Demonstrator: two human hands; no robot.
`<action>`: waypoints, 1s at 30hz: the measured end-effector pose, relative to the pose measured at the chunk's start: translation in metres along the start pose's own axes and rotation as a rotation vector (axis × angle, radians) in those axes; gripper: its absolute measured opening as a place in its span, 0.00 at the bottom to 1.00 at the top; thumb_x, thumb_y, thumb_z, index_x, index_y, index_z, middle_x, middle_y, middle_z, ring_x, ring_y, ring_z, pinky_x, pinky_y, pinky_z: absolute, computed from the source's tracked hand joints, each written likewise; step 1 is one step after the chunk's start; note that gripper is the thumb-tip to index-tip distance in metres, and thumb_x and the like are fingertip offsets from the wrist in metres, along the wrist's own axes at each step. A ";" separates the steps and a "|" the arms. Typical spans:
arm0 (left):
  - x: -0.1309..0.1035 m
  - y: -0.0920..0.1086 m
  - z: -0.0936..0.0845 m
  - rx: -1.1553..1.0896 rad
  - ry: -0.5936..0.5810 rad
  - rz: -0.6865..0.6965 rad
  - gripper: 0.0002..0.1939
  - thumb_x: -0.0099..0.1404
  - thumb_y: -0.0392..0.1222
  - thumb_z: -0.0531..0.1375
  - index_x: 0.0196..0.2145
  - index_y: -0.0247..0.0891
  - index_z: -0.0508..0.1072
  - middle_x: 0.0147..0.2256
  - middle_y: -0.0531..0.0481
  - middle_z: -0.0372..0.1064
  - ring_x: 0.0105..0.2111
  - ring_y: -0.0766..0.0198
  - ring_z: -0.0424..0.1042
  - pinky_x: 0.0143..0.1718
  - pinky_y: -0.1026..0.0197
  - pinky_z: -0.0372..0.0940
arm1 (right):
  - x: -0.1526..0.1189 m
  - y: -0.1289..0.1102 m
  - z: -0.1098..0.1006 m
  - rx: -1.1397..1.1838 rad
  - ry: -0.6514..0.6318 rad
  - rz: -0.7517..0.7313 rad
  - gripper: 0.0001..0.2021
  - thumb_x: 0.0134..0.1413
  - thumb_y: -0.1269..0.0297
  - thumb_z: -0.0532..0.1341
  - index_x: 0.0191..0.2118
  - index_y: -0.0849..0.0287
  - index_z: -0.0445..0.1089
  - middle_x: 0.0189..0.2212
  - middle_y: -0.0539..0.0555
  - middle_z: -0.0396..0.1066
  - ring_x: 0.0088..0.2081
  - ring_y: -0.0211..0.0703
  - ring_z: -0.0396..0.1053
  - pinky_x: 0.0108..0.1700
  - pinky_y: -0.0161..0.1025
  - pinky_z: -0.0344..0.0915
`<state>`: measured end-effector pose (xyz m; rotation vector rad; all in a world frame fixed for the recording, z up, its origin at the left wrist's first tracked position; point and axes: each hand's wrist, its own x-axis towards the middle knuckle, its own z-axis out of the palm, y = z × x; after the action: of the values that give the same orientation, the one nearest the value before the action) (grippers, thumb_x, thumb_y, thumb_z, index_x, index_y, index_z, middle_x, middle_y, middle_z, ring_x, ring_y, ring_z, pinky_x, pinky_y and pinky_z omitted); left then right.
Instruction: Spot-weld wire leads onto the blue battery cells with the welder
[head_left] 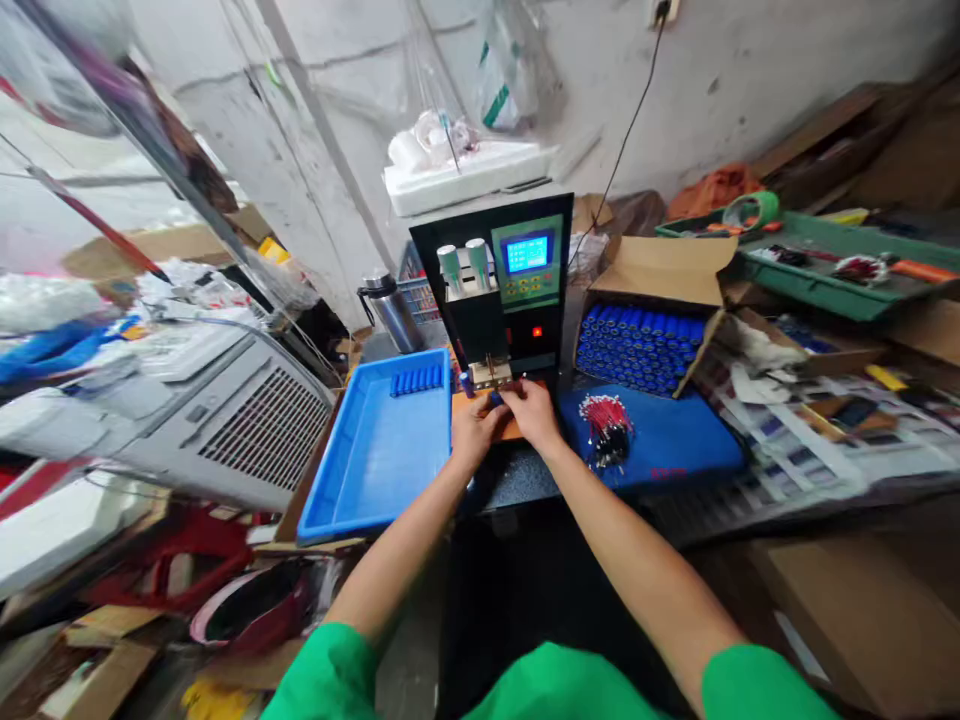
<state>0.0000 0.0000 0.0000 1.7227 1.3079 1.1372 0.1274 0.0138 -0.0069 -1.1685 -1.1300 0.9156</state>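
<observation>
Both hands work at the foot of a black spot welder (pixel 536 350) with a lit blue display. My left hand (pixel 472 432) is closed around a small blue cylindrical battery cell (pixel 496 398), which lies under the brass-coloured electrode holder (pixel 490 374). Close beside it, my right hand (pixel 532 412) has thumb and fingers pinched together at the electrodes; whatever is between them is too small to make out. Beneath the hands is an orange work plate (pixel 511 430). Another blue cell (pixel 466 384) stands just left of the electrode holder.
To the left, a blue tray (pixel 375 450) holds a row of blue cells (pixel 417 381). On the right are a carton (pixel 664 270) of stacked blue cells and a bundle of red and black wires (pixel 609 425) on a blue pad (pixel 682 435). A steel flask (pixel 391 310) stands behind the tray.
</observation>
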 end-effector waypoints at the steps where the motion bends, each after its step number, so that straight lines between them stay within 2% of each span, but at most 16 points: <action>1: 0.001 0.001 0.000 -0.003 -0.003 0.005 0.14 0.61 0.41 0.63 0.44 0.38 0.81 0.36 0.52 0.80 0.37 0.59 0.77 0.44 0.60 0.70 | -0.001 0.000 -0.001 -0.006 0.001 -0.002 0.11 0.48 0.56 0.61 0.30 0.59 0.72 0.29 0.53 0.75 0.33 0.46 0.71 0.37 0.39 0.63; 5: 0.003 0.002 0.001 0.005 -0.009 0.028 0.13 0.61 0.40 0.63 0.44 0.38 0.81 0.36 0.52 0.80 0.38 0.59 0.77 0.43 0.61 0.70 | -0.003 0.000 -0.003 -0.005 -0.001 -0.006 0.10 0.48 0.56 0.61 0.28 0.58 0.71 0.28 0.53 0.75 0.33 0.46 0.71 0.36 0.38 0.63; 15: 0.002 -0.006 0.000 0.083 0.006 0.027 0.15 0.63 0.45 0.63 0.46 0.39 0.80 0.37 0.52 0.80 0.38 0.58 0.77 0.41 0.62 0.68 | -0.007 -0.005 -0.005 0.021 -0.023 -0.009 0.11 0.49 0.55 0.61 0.30 0.58 0.71 0.30 0.54 0.76 0.34 0.46 0.72 0.37 0.39 0.65; 23: -0.001 -0.002 0.002 0.038 0.009 0.030 0.15 0.63 0.43 0.63 0.46 0.39 0.80 0.39 0.51 0.80 0.40 0.57 0.78 0.44 0.60 0.69 | -0.006 0.003 -0.005 0.017 -0.021 0.002 0.12 0.49 0.53 0.62 0.29 0.58 0.71 0.28 0.53 0.74 0.33 0.46 0.71 0.37 0.39 0.65; 30: 0.003 -0.004 0.002 -0.011 -0.010 0.042 0.14 0.60 0.44 0.63 0.42 0.36 0.79 0.38 0.48 0.79 0.36 0.59 0.76 0.39 0.61 0.69 | -0.007 0.006 -0.018 -0.043 -0.081 -0.052 0.12 0.52 0.53 0.61 0.32 0.57 0.69 0.30 0.54 0.75 0.34 0.46 0.71 0.38 0.39 0.65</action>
<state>0.0012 0.0040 -0.0038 1.7530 1.2621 1.1557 0.1431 0.0040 -0.0144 -1.1399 -1.2460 0.9090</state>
